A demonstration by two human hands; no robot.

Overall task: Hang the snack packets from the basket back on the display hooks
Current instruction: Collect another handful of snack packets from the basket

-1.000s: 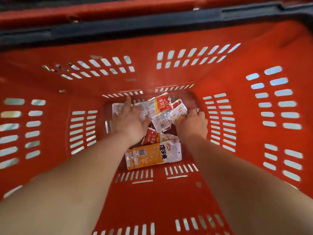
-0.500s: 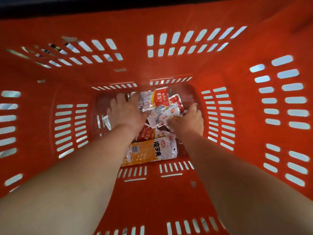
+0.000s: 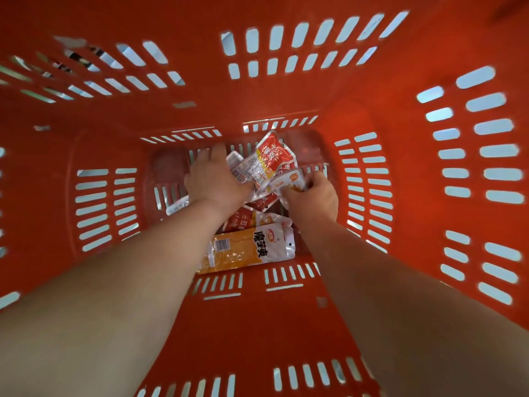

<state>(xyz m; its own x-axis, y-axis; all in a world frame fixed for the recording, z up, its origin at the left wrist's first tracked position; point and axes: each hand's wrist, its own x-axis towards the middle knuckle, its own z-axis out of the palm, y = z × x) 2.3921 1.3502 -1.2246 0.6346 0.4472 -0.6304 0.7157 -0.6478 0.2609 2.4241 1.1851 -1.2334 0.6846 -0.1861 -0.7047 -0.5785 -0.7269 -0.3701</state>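
The view is sitting deeper inside the red basket (image 3: 329,81) than half a second ago, the dark rim at the top having slipped out of sight, and the red-and-white packet (image 3: 270,157) is now standing tilted higher above the heap than before; both bare forearms are reaching down to the basket floor, where the snack packets are lying in a loose pile; the left hand (image 3: 214,179) is resting palm down on the pile with its fingers stretched forward and fairly straight, its thumb side touching the red-and-white packet, gripping nothing that can be made out; the right hand (image 3: 313,197) is curling its fingers and pinching the white-and-orange packet (image 3: 289,181), which is lying just below the red-and-white one and touching it; nearer the person, a long orange packet (image 3: 249,249) is lying flat across the floor between the two wrists, with a second red packet (image 3: 243,220) partly tucked under the left wrist just above it; the slotted walls are letting pale light through on every side.
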